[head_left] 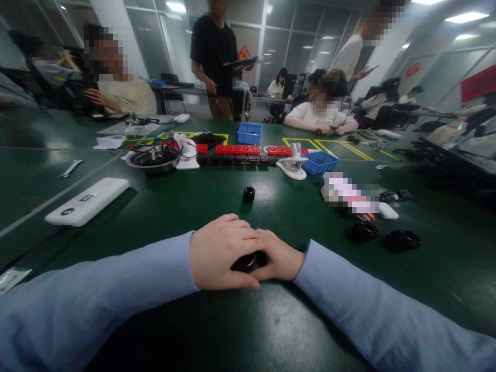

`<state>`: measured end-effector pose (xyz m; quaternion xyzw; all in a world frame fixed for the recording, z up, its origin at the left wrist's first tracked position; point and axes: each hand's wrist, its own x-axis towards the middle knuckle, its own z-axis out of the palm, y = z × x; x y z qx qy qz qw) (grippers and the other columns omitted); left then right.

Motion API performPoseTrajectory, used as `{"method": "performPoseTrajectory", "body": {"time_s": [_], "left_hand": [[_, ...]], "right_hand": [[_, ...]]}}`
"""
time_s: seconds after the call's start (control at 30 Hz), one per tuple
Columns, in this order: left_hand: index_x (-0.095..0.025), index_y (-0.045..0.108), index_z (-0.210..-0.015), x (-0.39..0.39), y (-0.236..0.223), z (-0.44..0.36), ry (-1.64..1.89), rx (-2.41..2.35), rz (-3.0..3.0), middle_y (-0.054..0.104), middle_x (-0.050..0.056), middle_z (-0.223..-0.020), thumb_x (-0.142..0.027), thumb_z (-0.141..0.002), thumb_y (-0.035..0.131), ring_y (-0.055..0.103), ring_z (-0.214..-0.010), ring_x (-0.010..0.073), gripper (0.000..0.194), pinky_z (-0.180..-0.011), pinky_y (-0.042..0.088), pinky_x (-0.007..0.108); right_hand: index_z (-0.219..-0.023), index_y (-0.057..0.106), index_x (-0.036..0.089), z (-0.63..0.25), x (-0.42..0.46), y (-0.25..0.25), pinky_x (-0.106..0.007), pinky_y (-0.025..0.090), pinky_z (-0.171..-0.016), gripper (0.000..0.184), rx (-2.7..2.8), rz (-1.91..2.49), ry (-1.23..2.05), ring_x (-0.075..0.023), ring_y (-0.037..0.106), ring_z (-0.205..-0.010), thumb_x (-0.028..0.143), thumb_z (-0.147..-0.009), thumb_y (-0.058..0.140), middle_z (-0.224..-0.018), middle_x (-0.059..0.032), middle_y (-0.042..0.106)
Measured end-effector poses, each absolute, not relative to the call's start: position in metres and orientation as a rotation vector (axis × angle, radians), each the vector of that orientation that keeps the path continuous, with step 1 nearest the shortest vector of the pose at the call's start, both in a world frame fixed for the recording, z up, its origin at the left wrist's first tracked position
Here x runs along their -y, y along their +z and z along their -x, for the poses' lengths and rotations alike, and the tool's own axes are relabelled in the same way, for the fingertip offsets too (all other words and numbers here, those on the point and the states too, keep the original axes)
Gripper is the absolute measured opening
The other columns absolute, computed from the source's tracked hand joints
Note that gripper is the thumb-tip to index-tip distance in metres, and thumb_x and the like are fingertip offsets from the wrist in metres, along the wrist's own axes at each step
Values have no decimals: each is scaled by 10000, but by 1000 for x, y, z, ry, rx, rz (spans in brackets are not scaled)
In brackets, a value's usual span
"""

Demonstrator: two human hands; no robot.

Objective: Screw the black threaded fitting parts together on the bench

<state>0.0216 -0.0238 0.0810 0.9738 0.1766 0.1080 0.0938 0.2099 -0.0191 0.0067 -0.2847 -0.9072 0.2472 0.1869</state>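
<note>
Both my hands are wrapped around a glossy black round part [250, 262] low over the green table. My left hand [225, 253] closes over its left side and top, with the thumb along the near side. My right hand [281, 256] grips it from the right, its fingers meeting the left ones. Most of the part is hidden; only its dark front shows between the thumbs. Just beyond my hands stands a small black ribbed cylinder [249, 194]. Off to the right lie a black ring-shaped part [364, 231] and another black ring [403, 238].
A white power bank [88, 201] lies at left, a wrench [71, 169] behind it. Farther back are a metal bowl [155, 163], red power strips [237, 149], a white clamp [293, 164] and blue baskets [321, 163]. People sit and stand across the table.
</note>
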Motion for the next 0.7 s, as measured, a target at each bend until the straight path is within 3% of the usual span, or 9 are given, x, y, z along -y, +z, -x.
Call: {"method": "performPoseTrajectory", "body": {"time_s": [0.13, 0.33, 0.47, 0.7], "left_hand": [[-184, 617, -1109, 13, 86, -17, 189, -365, -2801, 665, 64, -1111, -358, -759, 706, 576, -1005, 239, 401, -856, 424, 361], [-182, 615, -1144, -3, 82, -10, 115, -257, -2696, 668, 63, -1124, -219, -763, 687, 584, -1021, 226, 389, -904, 440, 355], [-193, 624, -1127, -6, 81, -11, 115, -244, -2680, 670, 63, -1118, -196, -786, 671, 590, -1004, 209, 345, -895, 446, 332], [-164, 652, -993, -1, 82, -17, 93, -413, -2750, 682, 46, -918, -267, -707, 772, 607, -867, 191, 326, -764, 457, 289]], "right_hand": [[-1105, 612, 197, -210, 20, 9, -378, 412, -844, 568, 2545, 849, 715, -238, 587, -960, 466, -634, 781, -1075, -65, 661], [-954, 641, 169, -209, 21, 13, -345, 406, -800, 467, 2556, 879, 763, -211, 591, -874, 447, -615, 798, -945, -45, 676], [-945, 640, 170, -209, 21, 14, -342, 399, -791, 464, 2548, 885, 763, -210, 589, -861, 461, -617, 792, -932, -43, 679], [-979, 634, 182, -210, 20, 11, -340, 400, -781, 499, 2530, 890, 737, -209, 579, -847, 472, -605, 793, -919, -41, 670]]}}
